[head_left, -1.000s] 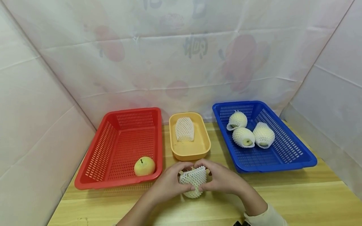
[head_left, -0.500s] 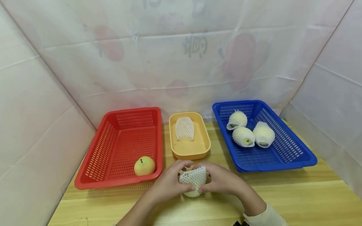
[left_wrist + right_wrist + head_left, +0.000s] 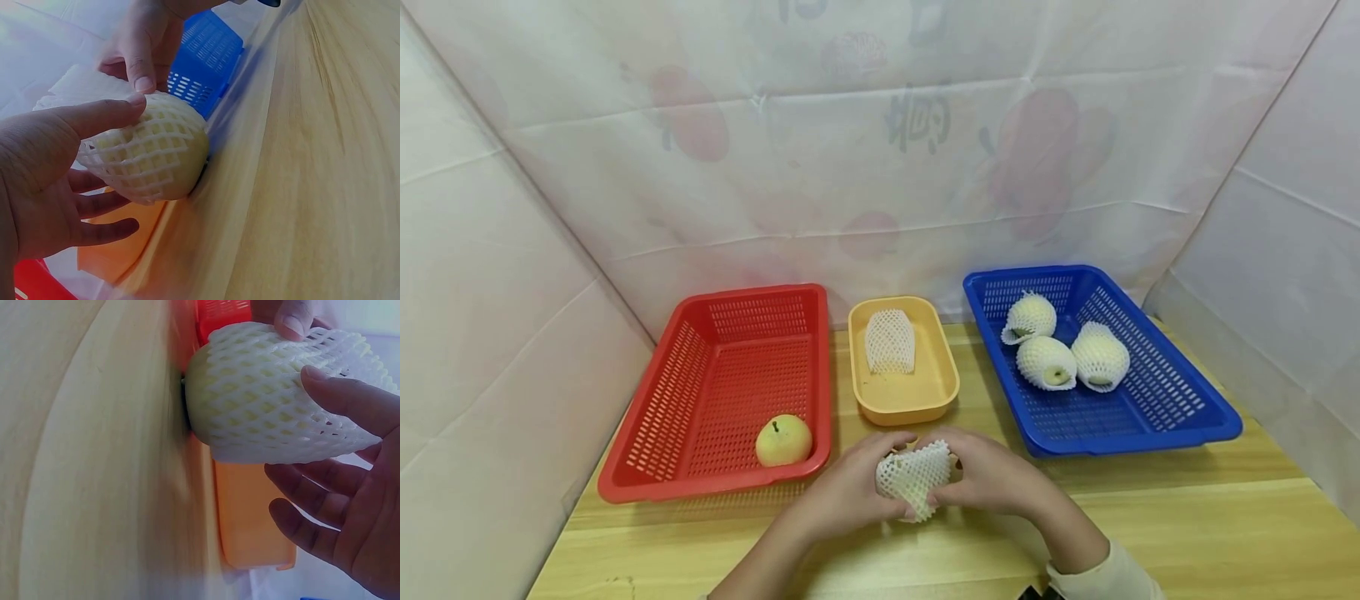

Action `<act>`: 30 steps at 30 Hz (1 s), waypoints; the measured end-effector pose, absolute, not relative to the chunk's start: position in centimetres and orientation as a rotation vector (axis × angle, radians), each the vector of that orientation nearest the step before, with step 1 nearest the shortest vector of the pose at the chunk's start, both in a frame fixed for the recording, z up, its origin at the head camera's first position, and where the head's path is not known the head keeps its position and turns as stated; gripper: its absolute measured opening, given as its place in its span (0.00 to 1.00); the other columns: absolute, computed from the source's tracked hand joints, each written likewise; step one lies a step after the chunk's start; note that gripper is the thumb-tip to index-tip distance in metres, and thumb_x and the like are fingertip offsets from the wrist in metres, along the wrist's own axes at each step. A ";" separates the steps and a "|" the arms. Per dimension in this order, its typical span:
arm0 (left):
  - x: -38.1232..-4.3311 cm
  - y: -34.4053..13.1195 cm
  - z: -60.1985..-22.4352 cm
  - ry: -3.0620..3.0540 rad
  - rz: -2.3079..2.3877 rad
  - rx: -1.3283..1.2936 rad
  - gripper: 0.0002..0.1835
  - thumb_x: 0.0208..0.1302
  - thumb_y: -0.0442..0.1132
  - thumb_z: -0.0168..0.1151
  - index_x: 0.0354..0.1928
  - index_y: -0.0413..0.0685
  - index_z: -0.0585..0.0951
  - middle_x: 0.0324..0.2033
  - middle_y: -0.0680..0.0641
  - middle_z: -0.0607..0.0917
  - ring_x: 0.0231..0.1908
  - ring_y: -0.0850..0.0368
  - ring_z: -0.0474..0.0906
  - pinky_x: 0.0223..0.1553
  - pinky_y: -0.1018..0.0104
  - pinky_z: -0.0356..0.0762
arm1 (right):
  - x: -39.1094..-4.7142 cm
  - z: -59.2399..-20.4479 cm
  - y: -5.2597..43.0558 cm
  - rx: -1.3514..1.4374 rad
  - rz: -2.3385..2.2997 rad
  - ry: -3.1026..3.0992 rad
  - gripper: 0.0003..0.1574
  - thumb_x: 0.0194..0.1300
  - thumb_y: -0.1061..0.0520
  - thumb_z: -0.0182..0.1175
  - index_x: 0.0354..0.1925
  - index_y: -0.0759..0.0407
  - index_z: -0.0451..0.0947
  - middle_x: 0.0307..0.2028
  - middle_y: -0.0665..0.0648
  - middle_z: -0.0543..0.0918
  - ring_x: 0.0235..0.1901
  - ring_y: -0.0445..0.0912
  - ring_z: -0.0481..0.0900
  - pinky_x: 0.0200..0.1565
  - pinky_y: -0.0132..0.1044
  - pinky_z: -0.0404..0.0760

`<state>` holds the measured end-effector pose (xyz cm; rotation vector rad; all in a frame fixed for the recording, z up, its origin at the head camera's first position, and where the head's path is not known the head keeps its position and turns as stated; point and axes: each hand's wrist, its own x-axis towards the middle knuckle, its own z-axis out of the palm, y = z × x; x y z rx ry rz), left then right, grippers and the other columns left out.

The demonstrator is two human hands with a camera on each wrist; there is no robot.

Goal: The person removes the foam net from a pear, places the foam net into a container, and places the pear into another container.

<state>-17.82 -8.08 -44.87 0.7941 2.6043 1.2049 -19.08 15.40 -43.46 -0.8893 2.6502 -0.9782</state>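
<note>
Between my two hands, low in the middle of the head view, is a round yellow fruit [image 3: 191, 165] partly wrapped in a white foam net [image 3: 917, 475]. My left hand [image 3: 853, 487] holds it from the left, thumb on the net and fingers curved round the far side. From the right, my right hand [image 3: 988, 475] holds the net between thumb and fingers. In the right wrist view the bare end of the fruit [image 3: 197, 397] sits at the wooden tabletop, while the loose end of the net [image 3: 369, 365] extends past it on the upper side.
A red basket [image 3: 715, 492] on the left holds one bare yellow fruit [image 3: 783, 442]. Behind my hands stands an orange-yellow tray [image 3: 936, 375] with an empty foam net [image 3: 890, 342]. The blue basket [image 3: 1138, 442] on the right contains three net-wrapped fruits [image 3: 1045, 364].
The foam net's upper right edge has shifted slightly rightward between my hands, and my fingers have adjusted a little. Baskets and tray stay where they were.
</note>
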 end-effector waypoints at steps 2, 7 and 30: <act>-17.8 -8.1 -44.8 2.606 1.211 0.799 0.43 0.46 0.46 0.80 0.67 0.65 0.70 0.57 0.58 0.78 0.51 0.63 0.76 0.52 0.63 0.77 | -19.0 -43.4 15.4 -0.883 -0.995 2.643 0.28 0.51 0.48 0.75 0.51 0.43 0.77 0.49 0.40 0.81 0.48 0.39 0.78 0.49 0.43 0.81; -17.7 -8.0 -44.6 2.629 1.217 0.822 0.41 0.48 0.45 0.79 0.66 0.64 0.72 0.56 0.58 0.78 0.52 0.64 0.76 0.54 0.62 0.77 | -19.0 -43.2 15.4 -0.897 -0.996 2.647 0.25 0.53 0.48 0.74 0.49 0.41 0.77 0.48 0.40 0.81 0.48 0.40 0.78 0.48 0.41 0.81; -17.5 -7.6 -44.1 2.682 1.371 0.801 0.24 0.54 0.42 0.75 0.53 0.64 0.81 0.47 0.62 0.82 0.48 0.65 0.78 0.50 0.66 0.78 | -19.2 -43.2 15.8 -1.004 -1.252 2.607 0.20 0.57 0.48 0.72 0.48 0.39 0.78 0.42 0.40 0.82 0.41 0.37 0.79 0.43 0.34 0.81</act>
